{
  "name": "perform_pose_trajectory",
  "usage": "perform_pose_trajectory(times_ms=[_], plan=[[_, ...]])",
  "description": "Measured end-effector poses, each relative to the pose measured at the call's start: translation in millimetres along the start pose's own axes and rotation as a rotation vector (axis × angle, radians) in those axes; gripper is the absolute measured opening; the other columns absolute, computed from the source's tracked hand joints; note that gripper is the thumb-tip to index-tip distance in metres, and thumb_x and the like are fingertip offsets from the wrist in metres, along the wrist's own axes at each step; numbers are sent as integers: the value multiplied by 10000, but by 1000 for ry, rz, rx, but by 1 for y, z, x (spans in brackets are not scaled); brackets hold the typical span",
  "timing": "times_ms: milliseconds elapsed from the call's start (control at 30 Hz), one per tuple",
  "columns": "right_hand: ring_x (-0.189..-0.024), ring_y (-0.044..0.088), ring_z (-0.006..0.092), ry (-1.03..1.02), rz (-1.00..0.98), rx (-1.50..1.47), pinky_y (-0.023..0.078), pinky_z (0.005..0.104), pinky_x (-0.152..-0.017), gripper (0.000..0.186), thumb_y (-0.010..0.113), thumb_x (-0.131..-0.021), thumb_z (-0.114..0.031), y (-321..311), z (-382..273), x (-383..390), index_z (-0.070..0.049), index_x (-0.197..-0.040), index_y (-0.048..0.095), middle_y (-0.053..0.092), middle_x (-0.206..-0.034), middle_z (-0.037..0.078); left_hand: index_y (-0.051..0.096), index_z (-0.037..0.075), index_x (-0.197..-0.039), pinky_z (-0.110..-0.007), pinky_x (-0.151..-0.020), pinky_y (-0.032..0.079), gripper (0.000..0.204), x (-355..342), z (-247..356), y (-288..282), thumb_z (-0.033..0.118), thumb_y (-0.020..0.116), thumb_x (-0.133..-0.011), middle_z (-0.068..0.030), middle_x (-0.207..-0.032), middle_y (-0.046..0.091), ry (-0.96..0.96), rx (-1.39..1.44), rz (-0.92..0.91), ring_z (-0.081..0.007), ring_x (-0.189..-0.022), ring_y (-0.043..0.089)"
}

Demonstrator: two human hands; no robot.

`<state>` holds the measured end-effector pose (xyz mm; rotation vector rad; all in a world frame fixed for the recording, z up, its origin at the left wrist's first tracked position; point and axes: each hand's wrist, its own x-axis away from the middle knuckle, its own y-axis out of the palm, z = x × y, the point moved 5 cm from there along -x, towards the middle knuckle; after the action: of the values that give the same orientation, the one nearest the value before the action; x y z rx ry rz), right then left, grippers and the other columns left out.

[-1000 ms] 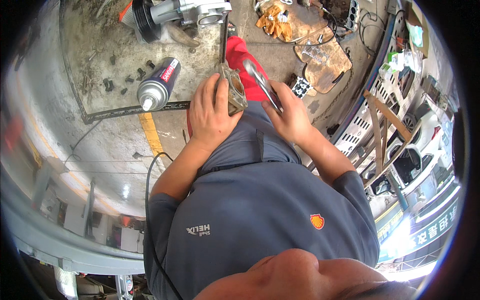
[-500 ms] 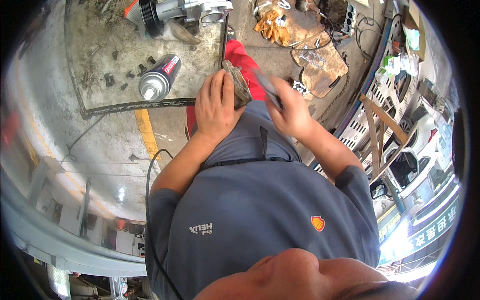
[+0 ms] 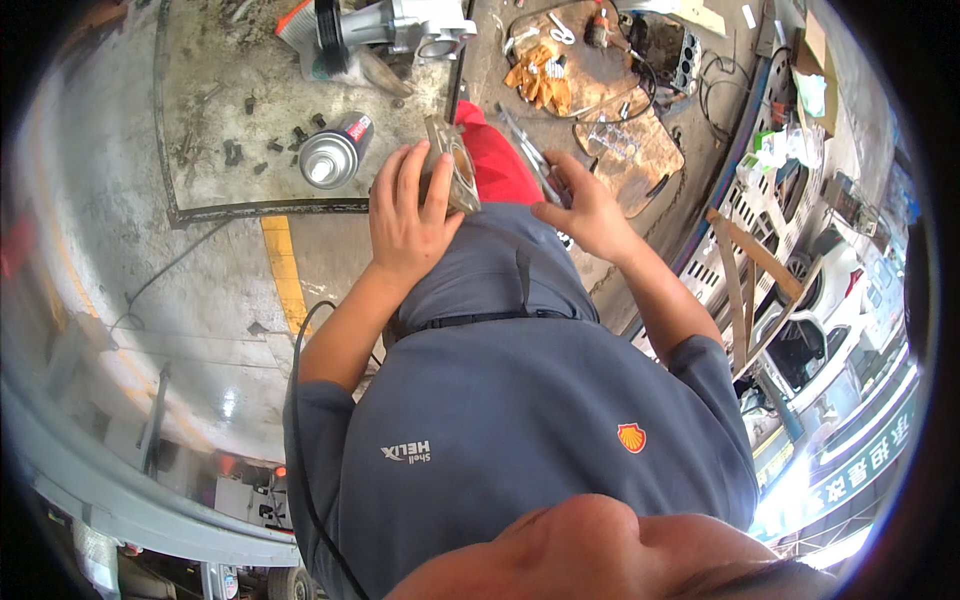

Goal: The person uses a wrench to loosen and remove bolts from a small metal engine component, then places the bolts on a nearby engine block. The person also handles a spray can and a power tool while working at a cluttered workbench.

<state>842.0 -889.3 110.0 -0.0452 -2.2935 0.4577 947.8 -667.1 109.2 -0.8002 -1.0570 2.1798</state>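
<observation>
My left hand (image 3: 412,212) grips a flat, greyish-brown metal part (image 3: 461,172) with a round opening, its fingers over the near left side. The part is tilted on edge above my lap, beside the bench corner. In my right hand (image 3: 592,208) is a slim grey metal tool (image 3: 527,143), pointing away and to the left. Its exact kind does not show. The tool and the part are apart, with red cloth (image 3: 493,160) visible between them. Left of the part, a spray can (image 3: 332,158) with a silver top stands on the metal-topped bench (image 3: 260,185).
Several dark bolts (image 3: 233,153) lie left of the can. At the bench's far edge rests a silver metal housing (image 3: 405,28) with a black ribbed piece. Brown gloves (image 3: 540,78) and small parts lie on stained boards (image 3: 640,150) to the right. A dark cable hangs by my left arm.
My right hand and its tool have drawn away from the metal part, widening the gap; the tool is less blurred. The whole view has shifted slightly. Both hands keep their hold.
</observation>
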Motion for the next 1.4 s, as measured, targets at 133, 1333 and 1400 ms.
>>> perform_pose_trajectory(times_ms=[133, 1333, 1400], plan=[[-837, 586, 186, 42, -38, 56, 512, 349, -797, 684, 796, -858, -208, 19, 15, -3, -22, -1458, 526, 607, -923, 98, 541, 67, -1454, -527, -1054, 482, 877, 3, -5, 7, 231, 932, -686, -202, -1504, 519, 1, 35, -133, -433, -1301, 561], [-558, 635, 219, -397, 509, 208, 511, 357, -539, 538, 843, -778, -112, 9, -47, 19, -20, -1244, 589, 590, -667, 75, 555, -21, -1406, -484, -1023, 474, 781, 31, -24, 30, 301, 881, -773, -173, -1318, 654, -22, 84, -124, -369, -1223, 608], [-633, 691, 298, -378, 386, 234, 550, 409, -595, 532, 824, -802, -135, 23, -22, 12, -43, -1266, 581, 647, -709, 113, 559, -10, -1409, -480, -1021, 476, 770, 33, -23, 29, 301, 876, -780, -172, -1321, 653, -41, 107, -145, -365, -1227, 609]])
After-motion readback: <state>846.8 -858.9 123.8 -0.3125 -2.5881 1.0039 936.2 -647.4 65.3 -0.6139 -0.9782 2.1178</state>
